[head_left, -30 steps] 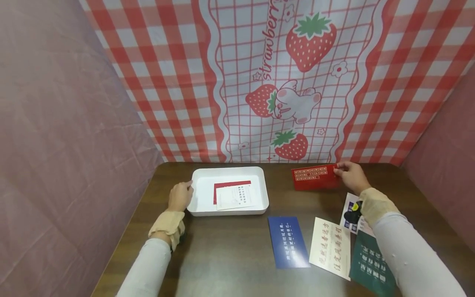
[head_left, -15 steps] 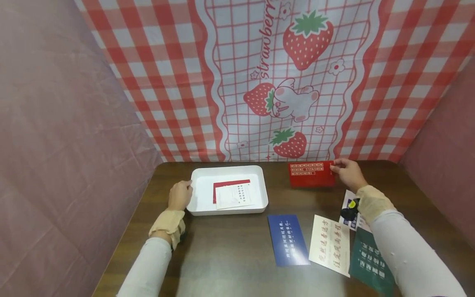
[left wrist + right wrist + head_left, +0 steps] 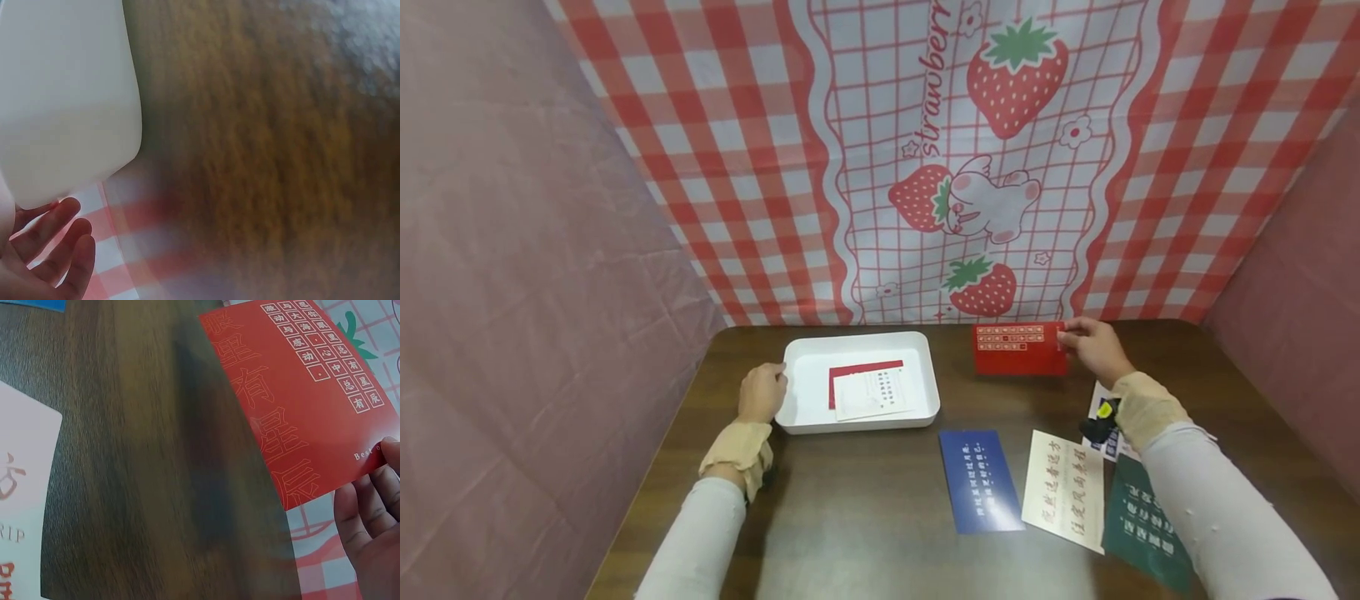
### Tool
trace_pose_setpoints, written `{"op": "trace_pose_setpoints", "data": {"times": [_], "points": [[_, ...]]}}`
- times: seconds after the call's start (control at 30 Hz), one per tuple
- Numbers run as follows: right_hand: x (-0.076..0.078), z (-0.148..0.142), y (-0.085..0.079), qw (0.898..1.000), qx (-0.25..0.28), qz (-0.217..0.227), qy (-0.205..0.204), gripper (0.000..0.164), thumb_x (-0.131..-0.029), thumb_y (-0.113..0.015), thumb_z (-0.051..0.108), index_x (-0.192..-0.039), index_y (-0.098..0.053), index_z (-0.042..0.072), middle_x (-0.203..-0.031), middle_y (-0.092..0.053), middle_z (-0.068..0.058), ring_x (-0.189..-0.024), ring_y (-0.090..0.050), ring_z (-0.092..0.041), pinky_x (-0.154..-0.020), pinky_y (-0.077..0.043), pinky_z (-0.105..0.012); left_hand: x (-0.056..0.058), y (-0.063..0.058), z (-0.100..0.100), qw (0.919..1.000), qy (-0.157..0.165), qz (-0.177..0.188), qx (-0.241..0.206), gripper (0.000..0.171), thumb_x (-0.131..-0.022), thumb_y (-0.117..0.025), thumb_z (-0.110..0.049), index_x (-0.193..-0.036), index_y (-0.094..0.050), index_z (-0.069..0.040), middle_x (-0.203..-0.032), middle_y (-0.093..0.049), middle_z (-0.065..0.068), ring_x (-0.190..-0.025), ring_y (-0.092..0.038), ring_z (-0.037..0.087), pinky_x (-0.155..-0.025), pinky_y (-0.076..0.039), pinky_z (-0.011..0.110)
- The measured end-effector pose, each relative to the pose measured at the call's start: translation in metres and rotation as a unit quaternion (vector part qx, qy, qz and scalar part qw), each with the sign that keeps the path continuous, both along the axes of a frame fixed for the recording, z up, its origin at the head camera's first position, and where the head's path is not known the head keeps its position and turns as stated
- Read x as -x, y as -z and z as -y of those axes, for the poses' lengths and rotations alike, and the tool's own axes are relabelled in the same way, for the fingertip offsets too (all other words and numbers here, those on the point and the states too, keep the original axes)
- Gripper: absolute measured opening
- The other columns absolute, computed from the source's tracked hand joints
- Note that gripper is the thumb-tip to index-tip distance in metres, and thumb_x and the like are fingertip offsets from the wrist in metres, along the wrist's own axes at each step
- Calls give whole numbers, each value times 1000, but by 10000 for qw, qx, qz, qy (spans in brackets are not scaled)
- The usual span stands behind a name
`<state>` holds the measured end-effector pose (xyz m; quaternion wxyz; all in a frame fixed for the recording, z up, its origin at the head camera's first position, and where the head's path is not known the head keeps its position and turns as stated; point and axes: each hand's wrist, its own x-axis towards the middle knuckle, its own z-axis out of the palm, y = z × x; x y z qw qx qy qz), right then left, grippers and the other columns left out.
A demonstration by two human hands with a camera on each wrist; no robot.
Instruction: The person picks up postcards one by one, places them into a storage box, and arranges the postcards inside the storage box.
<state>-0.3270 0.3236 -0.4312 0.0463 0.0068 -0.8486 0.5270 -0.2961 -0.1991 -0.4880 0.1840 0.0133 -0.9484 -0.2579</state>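
Between thumb and fingers, my right hand (image 3: 1097, 350) pinches the right end of a red card (image 3: 1018, 348), which is raised over the back of the table. Gold-framed characters and "Best o..." show on this card (image 3: 306, 394) in the right wrist view. At the left, my left hand (image 3: 763, 393) grips the left rim of a shallow white tray (image 3: 857, 427). Its fingers (image 3: 65, 219) lie curled by the tray wall (image 3: 69, 150) in the left wrist view. In the tray, a white printed card (image 3: 868, 396) overlaps a dark red card (image 3: 842, 372).
A blue card (image 3: 981, 483), a cream card (image 3: 1064, 490) and a dark green card (image 3: 1142, 525) lie on the wooden table (image 3: 850, 517). A white-and-purple card (image 3: 1101, 404) is partly hidden under my right wrist. Behind hangs a strawberry-print checked cloth (image 3: 985, 200).
My right hand has carried the red card a little to the left, and the card has levelled and faces the camera more. The left hand stays at the tray's rim.
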Motion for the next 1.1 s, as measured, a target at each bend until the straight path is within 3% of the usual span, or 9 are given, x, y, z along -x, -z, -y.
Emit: {"op": "trace_pose_setpoints", "data": {"times": [0.13, 0.5, 0.77, 1.1], "points": [[0, 3, -1, 10000, 22, 56, -29, 36, -89, -52, 21, -110, -50, -8, -72, -55, 22, -67, -55, 2, -65, -54, -26, -1, -1, -1, 10000, -23, 69, 6, 28, -80, -54, -8, -104, -68, -7, -103, -68, 14, -91, -63, 37, -76, -48, 49], [6, 13, 0, 9982, 482, 242, -245, 21, -88, -54, 14, -100, -47, -1, -68, -56, 20, -58, -54, -2, -60, -54, -33, 0, 0, 0, 10000, -48, 1, 8, 28, -80, -54, -9, -103, -69, -7, -101, -69, 14, -89, -64, 37, -75, -48, 49], [7, 24, -1, 9960, 791, 213, -352, 21, -88, -55, 14, -100, -48, -1, -67, -58, 19, -57, -55, -3, -55, -53, -27, 1, 1, 2, 10000, -45, 47, 6, 29, -79, -53, -10, -104, -69, -7, -103, -68, 14, -92, -63, 37, -76, -48, 49], [9, 32, 0, 9962, 739, 130, -439, 27, -88, -55, 16, -103, -48, -4, -69, -58, 18, -57, -55, -3, -56, -53, -27, 2, 2, 2, 9999, -57, 89, -8, 29, -80, -53, -10, -104, -69, -7, -103, -68, 14, -92, -63, 37, -76, -48, 49]]}}
